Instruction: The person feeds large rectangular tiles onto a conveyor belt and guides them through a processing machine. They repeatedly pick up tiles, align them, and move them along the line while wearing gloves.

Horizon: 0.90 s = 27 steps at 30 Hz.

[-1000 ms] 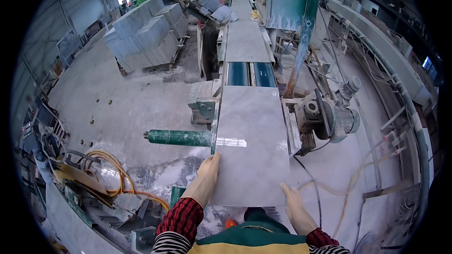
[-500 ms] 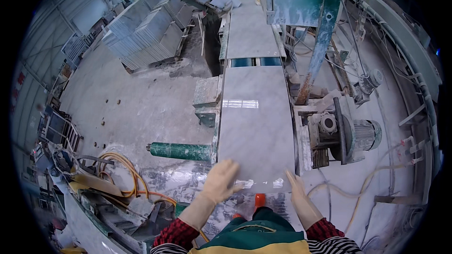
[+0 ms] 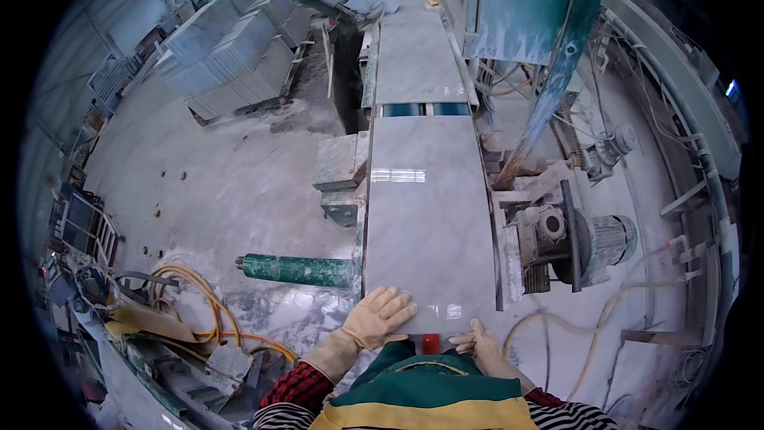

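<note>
A long pale grey polished stone slab (image 3: 430, 239) lies flat on the conveyor line in front of me. My left hand (image 3: 378, 317), in a cream rubber glove, rests on the slab's near left corner with its fingers stretched out, holding nothing. At the near right corner is my right hand (image 3: 484, 346), in a matching glove. Its thumb points up and its partly bent fingers point left by the front edge; whether they touch the slab's underside I cannot tell. Beyond a gap showing blue rollers (image 3: 426, 110) lies another pale slab (image 3: 420, 56).
A green roller (image 3: 298, 270) juts out left of the line. Orange hoses (image 3: 211, 302) lie at the lower left. Right of the slab sits a motor with gearbox (image 3: 569, 235), below a blue-green machine housing (image 3: 517, 8). Stacked slabs (image 3: 231, 56) stand at the far left.
My left hand has flattened out on the slab's corner. My right hand has shifted from the right edge to the front corner, its fingers turning inward. My body is closer to the slab.
</note>
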Tool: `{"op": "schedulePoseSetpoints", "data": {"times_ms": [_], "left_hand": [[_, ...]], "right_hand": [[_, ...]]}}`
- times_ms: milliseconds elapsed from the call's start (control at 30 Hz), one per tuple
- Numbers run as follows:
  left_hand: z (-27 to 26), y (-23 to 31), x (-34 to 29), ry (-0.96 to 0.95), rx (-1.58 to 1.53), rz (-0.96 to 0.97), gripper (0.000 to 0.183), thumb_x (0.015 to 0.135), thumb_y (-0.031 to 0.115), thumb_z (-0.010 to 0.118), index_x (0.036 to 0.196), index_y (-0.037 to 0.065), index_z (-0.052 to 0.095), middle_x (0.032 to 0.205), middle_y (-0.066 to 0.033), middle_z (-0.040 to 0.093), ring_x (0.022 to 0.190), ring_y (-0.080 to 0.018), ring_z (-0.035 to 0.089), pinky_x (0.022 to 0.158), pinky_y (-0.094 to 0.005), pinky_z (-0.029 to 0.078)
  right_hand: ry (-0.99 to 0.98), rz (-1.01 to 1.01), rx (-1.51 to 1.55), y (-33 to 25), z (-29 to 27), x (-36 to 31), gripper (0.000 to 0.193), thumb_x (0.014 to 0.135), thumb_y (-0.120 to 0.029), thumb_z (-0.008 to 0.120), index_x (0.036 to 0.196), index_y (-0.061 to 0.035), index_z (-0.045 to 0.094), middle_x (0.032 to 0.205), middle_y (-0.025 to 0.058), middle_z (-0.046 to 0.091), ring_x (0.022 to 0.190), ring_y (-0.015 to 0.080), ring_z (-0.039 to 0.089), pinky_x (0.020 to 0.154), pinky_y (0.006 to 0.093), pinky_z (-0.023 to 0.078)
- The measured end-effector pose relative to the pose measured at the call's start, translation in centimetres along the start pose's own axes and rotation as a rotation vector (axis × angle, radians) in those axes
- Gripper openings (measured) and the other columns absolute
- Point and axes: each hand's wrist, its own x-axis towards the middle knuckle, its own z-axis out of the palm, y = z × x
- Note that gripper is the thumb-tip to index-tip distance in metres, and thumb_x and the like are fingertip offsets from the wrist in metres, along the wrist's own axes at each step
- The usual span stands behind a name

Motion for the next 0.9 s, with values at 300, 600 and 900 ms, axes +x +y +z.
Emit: {"op": "schedulePoseSetpoints", "data": {"times_ms": [300, 600, 900], "left_hand": [[0.4, -4.2, 1.8, 0.007, 0.032, 0.025, 0.069, 0.083, 0.049, 0.075, 0.142, 0.016, 0.063, 0.147, -0.0125, 0.059, 0.135, -0.0367, 0.054, 0.117, -0.0523, 0.042], [0.4, -6.2, 3.3, 0.073, -0.005, 0.042, 0.064, 0.086, 0.049, 0.074, 0.139, 0.015, 0.064, 0.144, -0.0145, 0.059, 0.132, -0.0378, 0.055, 0.116, -0.0537, 0.042], [-0.5, -7.3, 4.1, 0.05, -0.047, 0.051, 0.063, 0.087, 0.048, 0.074, 0.14, 0.014, 0.064, 0.146, -0.015, 0.06, 0.133, -0.0395, 0.055, 0.117, -0.0543, 0.04]], "right_hand": [[0.125, -0.01, 0.035, -1.9, 1.0, 4.2, 0.072, 0.109, -0.059, 0.048, 0.095, 0.0067, 0.073, 0.089, 0.0237, 0.079, 0.054, 0.0209, 0.064, 0.049, 0.0299, 0.046], [0.214, -0.04, 0.027, -4.6, 2.4, 5.3, 0.075, 0.106, -0.064, 0.053, 0.098, 0.008, 0.072, 0.086, 0.023, 0.079, 0.05, 0.02, 0.061, 0.045, 0.0303, 0.041], [0.216, 0.048, -0.09, -7.7, 3.4, 4.7, 0.076, 0.108, -0.063, 0.047, 0.097, 0.0066, 0.074, 0.087, 0.02, 0.08, 0.052, 0.0205, 0.064, 0.048, 0.0291, 0.046]]}}
